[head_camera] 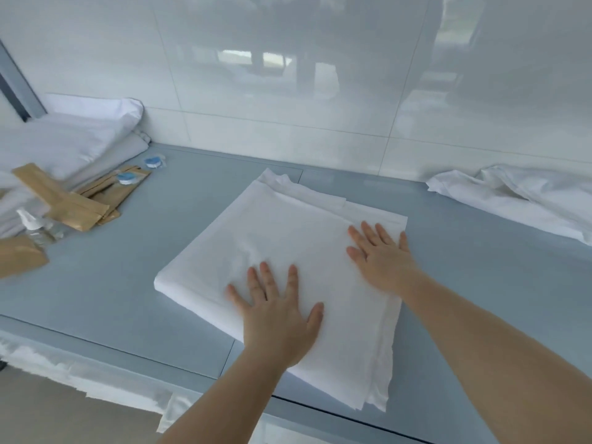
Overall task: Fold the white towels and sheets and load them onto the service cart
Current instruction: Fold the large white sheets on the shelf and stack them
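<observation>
On the grey-blue counter [128,277], a folded white sheet [282,251], turned at an angle; left hand [275,318] and right hand [381,257] flat on top, fingers straight and spread, gripping nothing. Far left, stacked white linen [73,139] beside brown paper packets [64,200]. Far right, a crumpled white cloth [525,200] against the wall

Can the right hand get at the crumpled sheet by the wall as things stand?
Probably yes. The right hand lies flat on the folded sheet, holding nothing. Between it and the crumpled sheet there is only bare blue counter. The left hand presses the folded sheet too.
</observation>
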A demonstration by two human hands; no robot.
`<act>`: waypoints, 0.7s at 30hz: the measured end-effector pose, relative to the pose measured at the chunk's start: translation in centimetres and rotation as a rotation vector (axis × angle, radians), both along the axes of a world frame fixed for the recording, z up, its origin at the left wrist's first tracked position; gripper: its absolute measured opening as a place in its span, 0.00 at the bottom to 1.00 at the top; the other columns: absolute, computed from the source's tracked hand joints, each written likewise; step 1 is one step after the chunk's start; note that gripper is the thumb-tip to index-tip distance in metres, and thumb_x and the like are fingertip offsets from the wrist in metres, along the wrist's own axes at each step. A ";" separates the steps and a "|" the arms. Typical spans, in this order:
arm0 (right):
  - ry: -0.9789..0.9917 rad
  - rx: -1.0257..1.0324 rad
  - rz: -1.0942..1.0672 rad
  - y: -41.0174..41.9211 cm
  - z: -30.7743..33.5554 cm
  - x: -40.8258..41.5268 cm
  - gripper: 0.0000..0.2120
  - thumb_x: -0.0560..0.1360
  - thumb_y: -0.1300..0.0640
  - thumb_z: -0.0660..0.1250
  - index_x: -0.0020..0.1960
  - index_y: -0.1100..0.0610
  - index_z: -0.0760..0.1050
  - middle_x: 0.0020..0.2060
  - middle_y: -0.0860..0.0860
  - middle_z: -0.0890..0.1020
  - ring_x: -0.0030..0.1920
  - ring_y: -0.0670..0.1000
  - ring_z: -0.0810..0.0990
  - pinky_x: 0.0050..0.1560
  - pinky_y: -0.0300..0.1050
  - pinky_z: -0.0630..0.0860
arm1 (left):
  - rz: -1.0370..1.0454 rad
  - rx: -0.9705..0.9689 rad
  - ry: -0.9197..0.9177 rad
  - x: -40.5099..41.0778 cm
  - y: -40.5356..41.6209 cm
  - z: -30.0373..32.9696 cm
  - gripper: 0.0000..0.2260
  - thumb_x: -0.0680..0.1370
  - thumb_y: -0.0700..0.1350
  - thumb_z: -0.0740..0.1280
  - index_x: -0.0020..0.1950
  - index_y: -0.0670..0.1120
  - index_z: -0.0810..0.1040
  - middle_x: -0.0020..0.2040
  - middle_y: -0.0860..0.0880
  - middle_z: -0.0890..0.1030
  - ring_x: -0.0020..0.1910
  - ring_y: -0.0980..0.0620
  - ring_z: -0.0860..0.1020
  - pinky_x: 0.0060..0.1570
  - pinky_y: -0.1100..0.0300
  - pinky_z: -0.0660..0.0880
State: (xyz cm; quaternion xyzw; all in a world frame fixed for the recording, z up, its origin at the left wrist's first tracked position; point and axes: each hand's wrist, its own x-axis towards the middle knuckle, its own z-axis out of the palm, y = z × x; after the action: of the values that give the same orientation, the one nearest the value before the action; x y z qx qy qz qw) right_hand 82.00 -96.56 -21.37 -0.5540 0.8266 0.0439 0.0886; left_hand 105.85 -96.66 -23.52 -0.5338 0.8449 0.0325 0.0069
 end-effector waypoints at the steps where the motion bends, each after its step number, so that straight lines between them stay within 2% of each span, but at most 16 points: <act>1: 0.012 0.013 -0.012 -0.4 0.1 0.1 0.26 0.81 0.39 0.37 0.77 0.41 0.36 0.77 0.43 0.39 0.77 0.49 0.38 0.74 0.61 0.35 | 0.031 0.003 -0.008 0.9 -1.5 0.1 0.38 0.68 0.71 0.31 0.76 0.58 0.34 0.78 0.39 0.40 0.76 0.37 0.38 0.64 0.29 0.33; 5: 0.037 -0.042 -0.134 -0.8 -0.4 2.3 0.27 0.81 0.41 0.38 0.78 0.45 0.38 0.78 0.48 0.42 0.77 0.55 0.40 0.72 0.68 0.39 | 0.141 0.023 -0.060 5.5 -8.5 1.0 0.36 0.68 0.74 0.33 0.74 0.64 0.34 0.78 0.45 0.37 0.75 0.36 0.35 0.65 0.27 0.36; 8: -0.066 -0.089 -0.225 -0.8 -1.4 5.5 0.31 0.76 0.32 0.38 0.76 0.39 0.37 0.77 0.47 0.38 0.76 0.58 0.36 0.67 0.73 0.35 | 0.157 0.024 -0.080 6.7 -11.5 1.3 0.36 0.68 0.76 0.34 0.74 0.66 0.36 0.79 0.47 0.37 0.75 0.34 0.38 0.66 0.28 0.40; 11: -0.043 -0.129 -0.216 -1.1 -2.3 7.1 0.32 0.72 0.28 0.34 0.73 0.34 0.33 0.77 0.46 0.37 0.76 0.57 0.34 0.66 0.73 0.34 | 0.171 0.020 -0.047 6.9 -12.7 1.2 0.37 0.66 0.76 0.32 0.74 0.67 0.38 0.79 0.47 0.39 0.76 0.34 0.42 0.66 0.28 0.43; 21: -0.039 -0.122 -0.144 -5.1 -2.0 11.5 0.33 0.70 0.27 0.33 0.73 0.33 0.33 0.77 0.44 0.36 0.76 0.55 0.34 0.69 0.72 0.36 | 0.257 0.024 -0.001 12.2 -14.7 0.7 0.37 0.66 0.76 0.32 0.74 0.67 0.39 0.79 0.48 0.40 0.76 0.34 0.42 0.66 0.28 0.43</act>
State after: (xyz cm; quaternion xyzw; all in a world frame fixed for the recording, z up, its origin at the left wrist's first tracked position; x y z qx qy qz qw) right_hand 93.47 -101.64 -23.39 -0.4981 0.8637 -0.0237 0.0738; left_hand 118.09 -111.34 -22.87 -0.6375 0.7692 0.0430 0.0093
